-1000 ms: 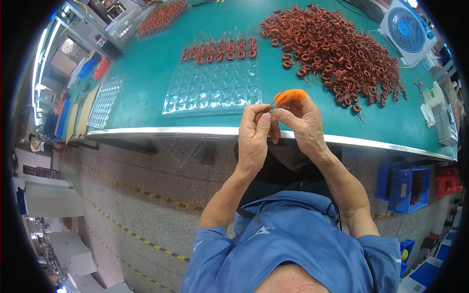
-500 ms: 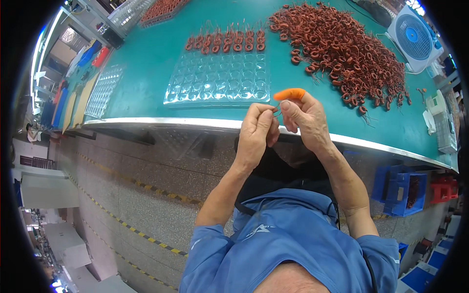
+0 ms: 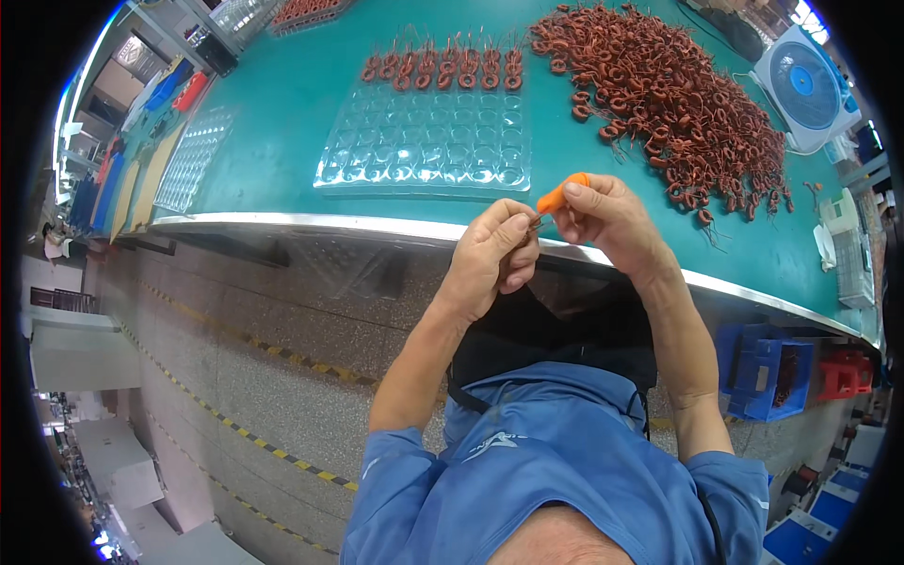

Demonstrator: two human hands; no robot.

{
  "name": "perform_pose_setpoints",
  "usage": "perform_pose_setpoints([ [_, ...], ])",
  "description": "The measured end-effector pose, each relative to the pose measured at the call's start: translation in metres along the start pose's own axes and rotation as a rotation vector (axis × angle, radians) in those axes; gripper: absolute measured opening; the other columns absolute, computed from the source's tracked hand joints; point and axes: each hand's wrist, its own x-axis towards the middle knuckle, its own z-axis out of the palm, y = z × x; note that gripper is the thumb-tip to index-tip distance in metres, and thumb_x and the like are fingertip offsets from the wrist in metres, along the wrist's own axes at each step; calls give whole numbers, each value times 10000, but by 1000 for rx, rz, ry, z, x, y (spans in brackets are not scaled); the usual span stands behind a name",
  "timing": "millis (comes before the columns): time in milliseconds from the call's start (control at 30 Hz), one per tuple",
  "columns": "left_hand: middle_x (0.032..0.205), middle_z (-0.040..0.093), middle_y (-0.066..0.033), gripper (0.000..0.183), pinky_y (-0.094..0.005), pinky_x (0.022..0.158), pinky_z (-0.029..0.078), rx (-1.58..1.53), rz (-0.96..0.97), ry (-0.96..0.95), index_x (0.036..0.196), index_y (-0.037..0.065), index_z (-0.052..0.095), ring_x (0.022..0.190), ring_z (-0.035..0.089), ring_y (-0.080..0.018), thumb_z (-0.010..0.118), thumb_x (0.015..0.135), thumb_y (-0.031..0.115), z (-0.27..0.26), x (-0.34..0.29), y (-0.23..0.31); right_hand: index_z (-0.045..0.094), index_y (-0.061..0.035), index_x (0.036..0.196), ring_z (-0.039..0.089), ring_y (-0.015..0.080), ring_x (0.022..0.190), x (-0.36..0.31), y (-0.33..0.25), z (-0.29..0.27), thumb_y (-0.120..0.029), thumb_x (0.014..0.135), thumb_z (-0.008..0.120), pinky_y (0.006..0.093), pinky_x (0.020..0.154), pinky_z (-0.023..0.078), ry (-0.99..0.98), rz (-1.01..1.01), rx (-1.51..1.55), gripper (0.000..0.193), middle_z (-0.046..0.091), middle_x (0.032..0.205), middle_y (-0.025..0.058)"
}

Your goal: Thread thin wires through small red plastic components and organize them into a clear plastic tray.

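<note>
My left hand [image 3: 492, 252] is closed in front of the table edge, thumb and fingers pinched on a small copper-coloured ring coil [image 3: 534, 226]. Most of that coil is hidden by the fingers. My right hand [image 3: 612, 224] wears an orange finger cot [image 3: 563, 193] on its index finger. Its thumb presses against that finger, whose tip meets the coil's thin wire leads beside my left thumb. Beyond the hands lies a clear plastic tray [image 3: 424, 141] with round pockets. Its far rows hold several ring coils [image 3: 447, 73] with leads upward.
A large heap of ring coils [image 3: 673, 113] covers the right of the green table [image 3: 273, 141]. Behind it stands a blue-and-white fan [image 3: 800, 80]. Another clear tray [image 3: 196, 160] lies at left. Blue bins [image 3: 767, 377] sit below the table at right.
My right index finger has bent down and its thumb now presses against the orange cot, close to my left fingertips. My left hand keeps its pinch on the coil.
</note>
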Motion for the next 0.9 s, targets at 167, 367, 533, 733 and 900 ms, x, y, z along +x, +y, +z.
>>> perform_pose_setpoints([
  [167,649,391,10,221,-197,413,270,155,-73,-28,1037,48,462,498,372,-58,469,1018,268,3,1,5,681,2,943,540,73,602,13,-8,-8,-291,942,601,197,546,428,-110,101,-52,304,598,713,16],
  [367,667,399,-5,216,-206,424,278,179,57,131,1035,52,475,518,387,-75,446,1024,266,3,5,5,692,-27,1016,576,62,591,18,-21,10,-338,928,627,216,515,439,270,-158,-623,330,613,690,19],
  [533,697,458,-16,210,-206,456,347,324,218,205,1103,53,433,548,454,-84,411,1036,251,-4,13,5,632,-18,1108,593,74,603,12,-18,36,-212,903,667,216,527,456,191,-219,-617,284,639,713,35],
  [733,700,516,-20,257,-210,459,372,558,319,171,1107,32,426,563,493,-77,389,1045,279,-13,26,23,616,11,1044,593,83,624,43,-22,46,-129,905,652,223,550,469,138,-276,-522,201,656,771,45],
  [900,771,596,-103,292,-306,591,466,808,560,296,1160,-20,431,653,582,-172,488,1010,224,-38,34,41,607,25,994,602,90,632,79,-45,59,-104,895,649,233,553,477,32,-304,-644,168,653,767,52],
])
